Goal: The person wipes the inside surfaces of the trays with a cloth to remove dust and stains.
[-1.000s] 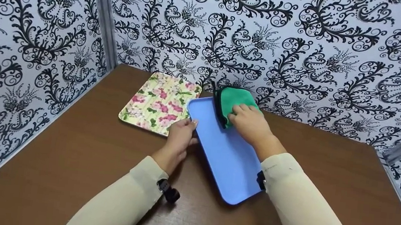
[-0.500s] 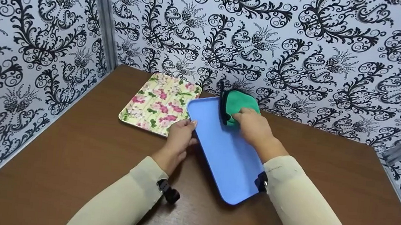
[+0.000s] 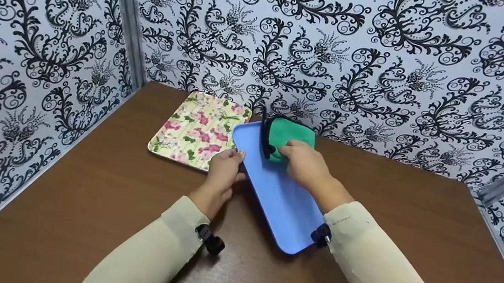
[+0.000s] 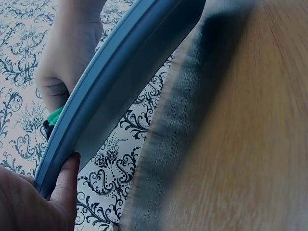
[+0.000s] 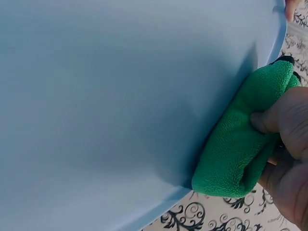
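Observation:
A blue rectangular tray [image 3: 281, 201] is held tilted above the table, its underside and shadow showing in the left wrist view. My left hand [image 3: 224, 171] grips its left rim, thumb on one side and fingers beneath. In my right hand [image 3: 308, 166] is a folded green cloth [image 3: 291, 136] with black edging, pinched between thumb and fingers. The cloth [image 5: 236, 139] lies against the tray's far end, right at the raised rim, in the right wrist view. Past the tray in the left wrist view, only a sliver of the green cloth [image 4: 54, 116] shows.
A flower-patterned tray [image 3: 201, 131] lies on the brown table [image 3: 86, 199] at the back left, just beyond my left hand. Walls with black scroll patterns [image 3: 318, 50] enclose the table at the back and sides.
The right hand and green cloth shift right, then back left and slightly nearer along the tray's far end. My left hand and the blue tray stay almost where they were.

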`<move>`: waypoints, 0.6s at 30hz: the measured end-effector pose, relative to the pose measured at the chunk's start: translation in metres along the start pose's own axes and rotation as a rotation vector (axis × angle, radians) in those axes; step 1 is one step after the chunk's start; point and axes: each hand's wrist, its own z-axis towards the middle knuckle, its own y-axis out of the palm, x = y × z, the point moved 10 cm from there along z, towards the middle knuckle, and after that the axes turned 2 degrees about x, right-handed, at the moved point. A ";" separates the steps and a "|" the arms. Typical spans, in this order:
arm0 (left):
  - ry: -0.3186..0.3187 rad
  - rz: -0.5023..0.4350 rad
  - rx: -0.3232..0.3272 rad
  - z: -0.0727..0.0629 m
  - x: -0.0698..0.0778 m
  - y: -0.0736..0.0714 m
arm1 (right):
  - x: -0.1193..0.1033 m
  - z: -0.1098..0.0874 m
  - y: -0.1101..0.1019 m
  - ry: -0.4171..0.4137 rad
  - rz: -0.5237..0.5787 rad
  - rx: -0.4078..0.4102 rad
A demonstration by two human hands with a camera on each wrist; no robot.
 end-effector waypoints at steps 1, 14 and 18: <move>-0.002 -0.001 0.001 0.000 0.000 0.000 | -0.003 0.000 0.000 -0.012 0.004 0.005; 0.016 -0.030 0.013 0.002 0.000 -0.001 | -0.039 -0.004 -0.002 -0.140 -0.009 0.057; 0.015 -0.029 0.019 0.002 0.000 -0.002 | -0.044 -0.005 0.000 -0.148 -0.012 0.037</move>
